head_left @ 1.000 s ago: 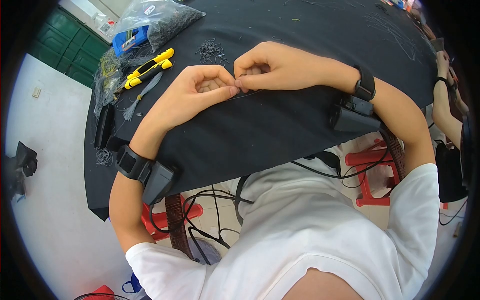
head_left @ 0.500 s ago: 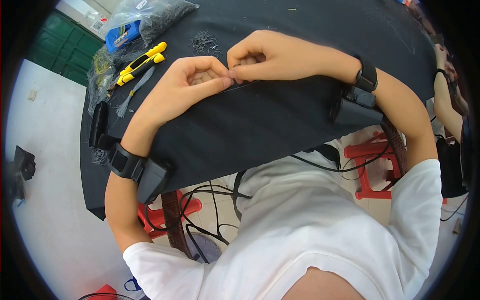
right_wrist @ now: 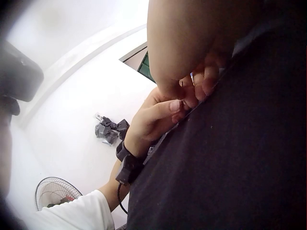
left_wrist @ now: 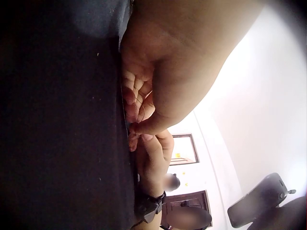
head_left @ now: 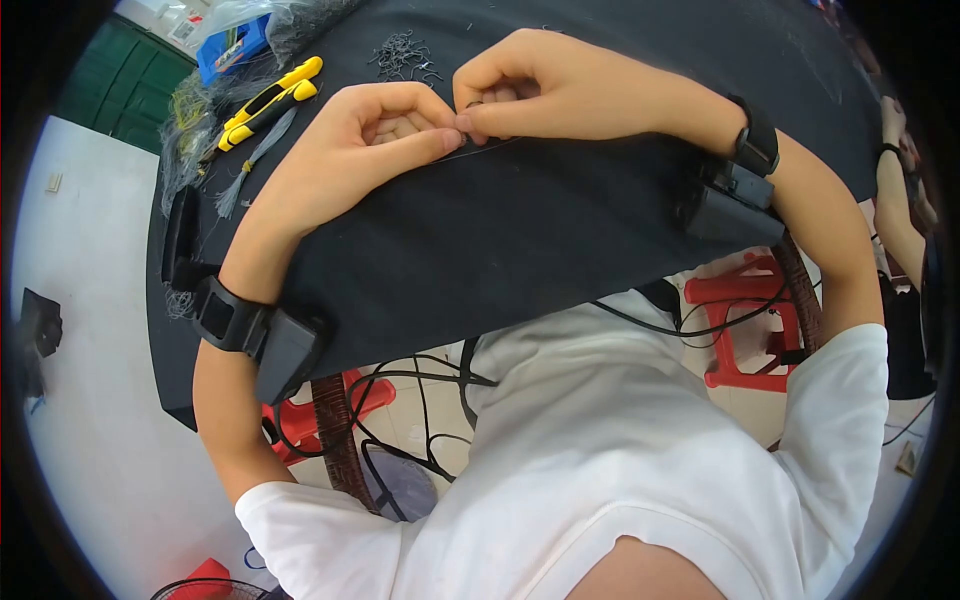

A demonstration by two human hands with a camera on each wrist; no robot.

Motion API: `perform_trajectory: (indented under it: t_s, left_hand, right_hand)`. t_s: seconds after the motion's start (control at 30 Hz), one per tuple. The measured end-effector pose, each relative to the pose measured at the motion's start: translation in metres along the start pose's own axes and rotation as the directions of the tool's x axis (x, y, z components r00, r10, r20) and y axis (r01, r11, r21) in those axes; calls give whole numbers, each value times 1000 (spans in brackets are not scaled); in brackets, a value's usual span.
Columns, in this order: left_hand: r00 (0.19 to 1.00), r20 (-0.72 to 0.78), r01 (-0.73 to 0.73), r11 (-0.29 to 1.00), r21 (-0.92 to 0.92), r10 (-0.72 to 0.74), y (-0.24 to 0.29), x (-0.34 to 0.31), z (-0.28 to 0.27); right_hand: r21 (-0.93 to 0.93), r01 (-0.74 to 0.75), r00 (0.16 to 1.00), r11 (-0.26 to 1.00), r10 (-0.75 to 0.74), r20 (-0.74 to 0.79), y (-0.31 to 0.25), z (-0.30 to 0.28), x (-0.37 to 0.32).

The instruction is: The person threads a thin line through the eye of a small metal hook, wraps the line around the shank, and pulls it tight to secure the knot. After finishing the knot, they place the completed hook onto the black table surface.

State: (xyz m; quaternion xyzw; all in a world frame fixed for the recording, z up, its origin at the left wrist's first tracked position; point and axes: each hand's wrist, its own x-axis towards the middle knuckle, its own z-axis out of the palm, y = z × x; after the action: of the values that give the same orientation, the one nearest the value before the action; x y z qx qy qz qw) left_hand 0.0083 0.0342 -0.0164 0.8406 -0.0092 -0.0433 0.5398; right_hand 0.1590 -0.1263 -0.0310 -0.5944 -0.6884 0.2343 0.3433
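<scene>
So, the left hand [head_left: 350, 160] and the right hand [head_left: 545, 95] are both curled up and meet fingertip to fingertip on the black table [head_left: 520, 230]. Each one pinches the same thin line [head_left: 490, 147], which lies flat on the cloth right under where the fingertips touch. Just beyond the hands sits a little pile of metal hooks [head_left: 400, 55], and a yellow utility knife [head_left: 268, 97] lies off past the left hand, well apart from the line.
</scene>
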Motion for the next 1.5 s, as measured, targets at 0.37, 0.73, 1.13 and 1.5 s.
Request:
perform_trajectory:
  t_s: [0.37, 0.73, 1.13, 1.5]
  left_hand:
    - [1000, 16, -6, 998, -64, 7, -4, 1, 0]
    - [999, 35, 27, 997, -69, -24, -2, 1, 0]
    - [997, 36, 67, 997, -36, -65, 0, 1, -1]
    - [999, 6, -36, 999, -29, 36, 0, 1, 2]
  right_hand:
    - [24, -35, 999, 999, 34, 24, -4, -3, 0]
    - [53, -41, 999, 998, 40, 21, -3, -3, 0]
    - [57, -63, 998, 996, 62, 12, -8, -3, -1]
    - [18, 9, 1000, 1000, -9, -19, -3, -4, -2]
